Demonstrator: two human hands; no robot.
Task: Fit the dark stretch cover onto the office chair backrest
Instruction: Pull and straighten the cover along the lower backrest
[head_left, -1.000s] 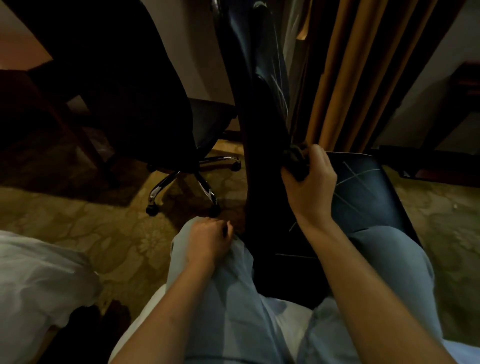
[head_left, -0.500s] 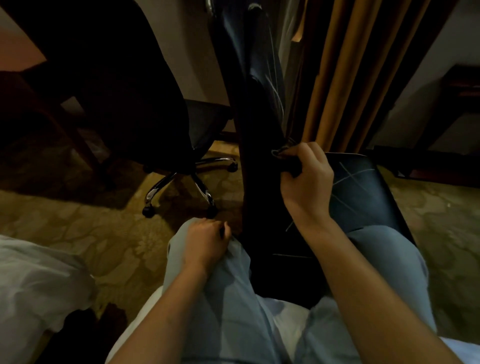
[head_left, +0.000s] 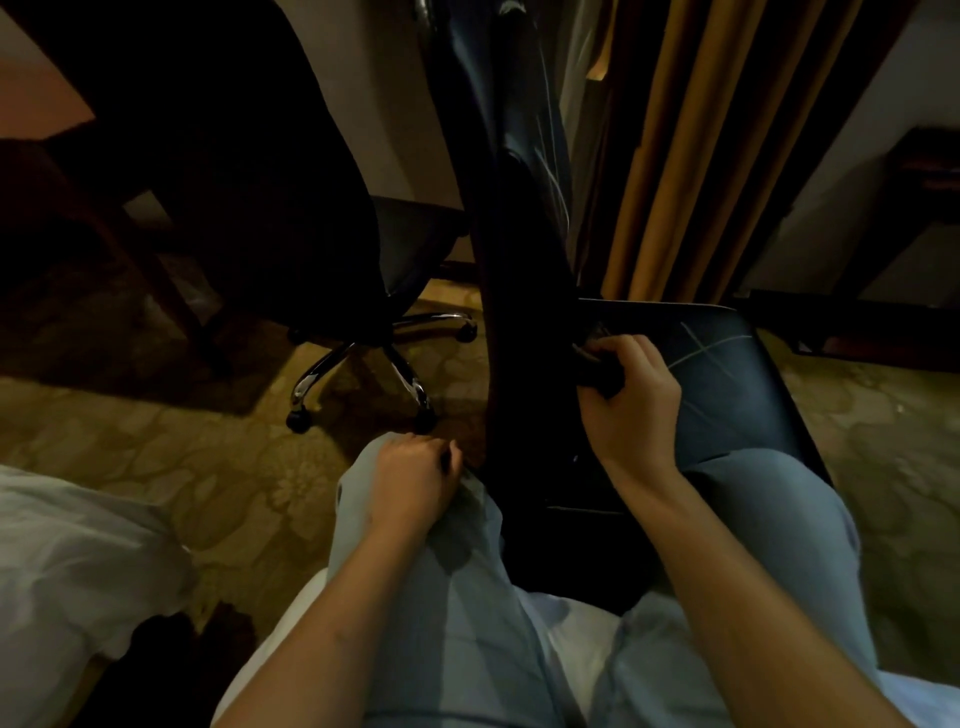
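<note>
Lowered slightly, right hand (head_left: 628, 400) grips the bunched dark cover (head_left: 525, 291); left hand (head_left: 415, 480) curled, hold unclear.

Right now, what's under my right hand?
Your right hand grips a bunched fold of the dark stretch cover, above the line-patterned chair seat. Whatever lies beneath that fold, including the seat-backrest joint, is hidden by fabric and hand.

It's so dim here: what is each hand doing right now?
Left hand: curled on the knee; holding anything cannot be told.
Right hand: grips a bunch of the dark cover.
</note>
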